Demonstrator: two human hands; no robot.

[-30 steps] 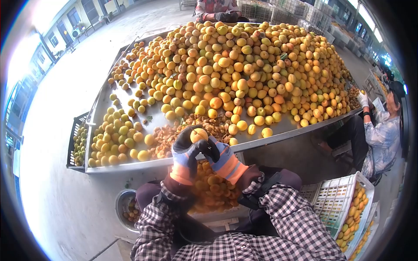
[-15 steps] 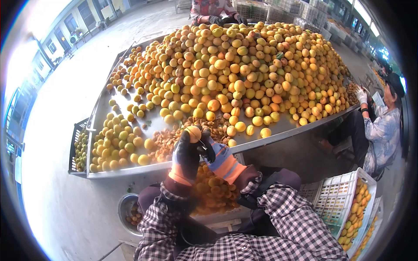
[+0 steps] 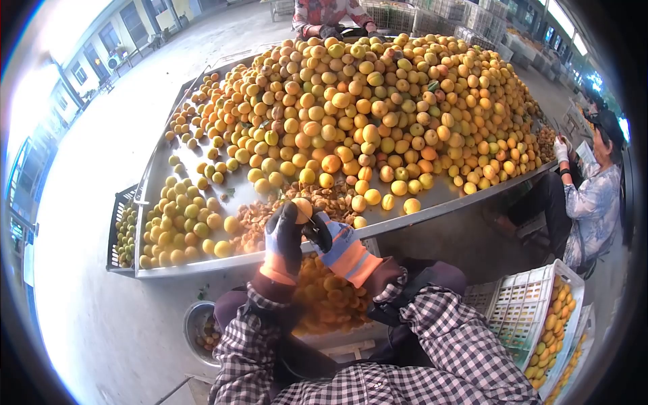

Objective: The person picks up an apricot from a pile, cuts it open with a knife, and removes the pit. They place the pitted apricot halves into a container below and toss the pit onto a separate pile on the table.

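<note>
My left hand [image 3: 283,236], in a grey and orange glove with dark fingers, is closed around an apricot [image 3: 303,210] above the near table edge. My right hand [image 3: 331,239], gloved the same way, is pinched close beside the fruit. A thin line shows between its fingertips and the apricot, too small to name. Behind my hands lies a heap of brownish pits and scraps [image 3: 253,223] on the metal table [image 3: 432,214]. Below them, between my knees, are many orange apricot pieces [image 3: 331,290], partly hidden by my forearms.
A large apricot pile [image 3: 378,115] covers most of the table. Greener apricots [image 3: 179,216] sit at its left corner by a black crate [image 3: 116,233]. A metal bowl [image 3: 196,331] stands on the floor left; white crates [image 3: 523,304] stand right. Two people work at the far and right sides.
The apricot has turned a little in my left hand, and my right fingertips have drawn slightly down and away from it. The person at the right has shifted their hands.
</note>
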